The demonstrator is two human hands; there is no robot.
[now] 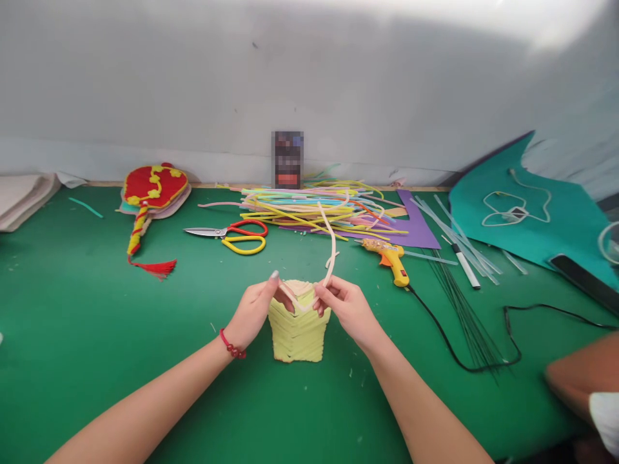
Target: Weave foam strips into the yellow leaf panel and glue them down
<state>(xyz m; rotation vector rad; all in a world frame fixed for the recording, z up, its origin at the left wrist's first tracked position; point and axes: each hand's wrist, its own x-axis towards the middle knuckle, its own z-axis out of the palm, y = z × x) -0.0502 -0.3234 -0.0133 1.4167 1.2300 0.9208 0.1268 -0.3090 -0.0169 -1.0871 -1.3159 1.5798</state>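
Note:
Between both hands runs a pale cream pipe cleaner [331, 240], bent into a V over a piece covered in rows of yellow-green strips [300, 332]. My left hand [256, 304] pinches one end of it, while my right hand [345, 308] grips it further along, its free end rising and curving away. The covered piece lies flat on the green table, its top part cream coloured and partly hidden by my fingers. A short cream scrap [333, 259] lies just beyond my right hand.
Scissors [245, 236] lie beyond my left hand, left of a pipe cleaner pile [309, 209]. A yellow glue gun [394, 261] with a black cord sits right, near glue sticks [459, 235]. A red fan-shaped craft [155, 187] lies left. Another person's arm [583, 370] shows at right.

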